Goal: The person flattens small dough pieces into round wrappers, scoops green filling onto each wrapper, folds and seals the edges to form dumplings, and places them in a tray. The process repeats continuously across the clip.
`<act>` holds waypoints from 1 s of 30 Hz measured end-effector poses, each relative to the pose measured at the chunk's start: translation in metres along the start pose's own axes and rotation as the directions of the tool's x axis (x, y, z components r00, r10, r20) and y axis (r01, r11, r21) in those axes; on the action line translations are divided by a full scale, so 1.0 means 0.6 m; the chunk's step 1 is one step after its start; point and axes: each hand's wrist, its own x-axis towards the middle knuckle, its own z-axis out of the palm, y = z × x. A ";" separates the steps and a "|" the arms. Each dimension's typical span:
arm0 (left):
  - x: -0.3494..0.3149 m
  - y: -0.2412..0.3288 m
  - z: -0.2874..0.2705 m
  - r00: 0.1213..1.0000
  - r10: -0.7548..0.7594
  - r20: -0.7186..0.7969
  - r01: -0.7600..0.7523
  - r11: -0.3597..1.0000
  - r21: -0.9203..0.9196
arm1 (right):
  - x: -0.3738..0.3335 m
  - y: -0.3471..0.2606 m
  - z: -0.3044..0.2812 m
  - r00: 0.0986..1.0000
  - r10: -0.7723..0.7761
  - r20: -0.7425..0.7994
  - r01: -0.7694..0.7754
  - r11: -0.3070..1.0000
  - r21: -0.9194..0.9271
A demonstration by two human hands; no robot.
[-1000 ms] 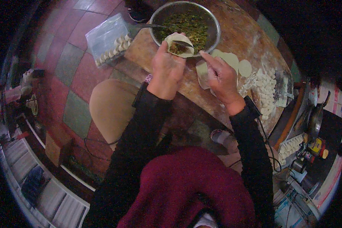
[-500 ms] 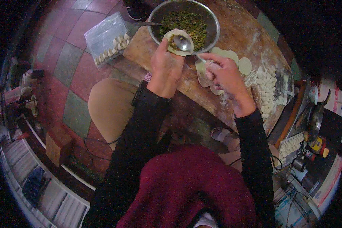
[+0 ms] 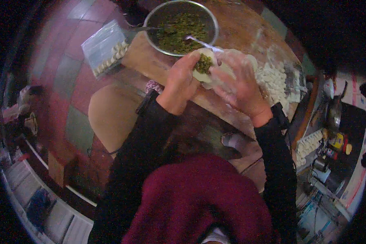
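A round dumpling wrapper [image 3: 199, 76] with a mound of chopped green filling [image 3: 204, 64] rests in my left hand [image 3: 180, 79], whose fingers and thumb curl round its left side. My right hand [image 3: 238, 77], blurred by motion, is at the wrapper's right edge. From its upper fingers a metal spoon [image 3: 205, 44] juts out over the rim of a steel bowl [image 3: 213, 20], which holds more of the green filling. Which end of the spoon points outward I cannot tell. More flat wrappers [image 3: 250, 62] lie partly hidden behind my right hand.
The bowl stands on a floury wooden board [image 3: 248, 20], with a second handle [image 3: 144, 29] over its left rim. Many small dough pieces [image 3: 276, 83] lie at the right. A clear tray [image 3: 103, 46] of folded dumplings sits left, near a tan stool [image 3: 110, 116]. Another dumpling tray [image 3: 309, 146] is far right.
My right hand has moved in to the wrapper, and the spoon has swung off the filling toward the bowl. The filling now shows uncovered. The whole view has shifted slightly.
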 end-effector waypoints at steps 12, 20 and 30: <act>-0.076 -0.083 0.100 0.965 -0.253 0.071 0.206 0.897 0.392 | -0.081 -0.044 -0.068 0.876 0.470 -0.109 -0.424 0.858 0.290; -0.069 -0.063 0.115 0.897 -0.281 0.341 0.021 0.799 0.602 | -0.085 -0.048 -0.060 0.567 0.823 0.031 -0.570 0.364 0.736; -0.057 -0.089 0.105 0.931 -0.047 0.362 -0.307 0.434 0.847 | -0.103 -0.046 -0.057 0.816 0.538 -0.211 -0.481 0.835 0.268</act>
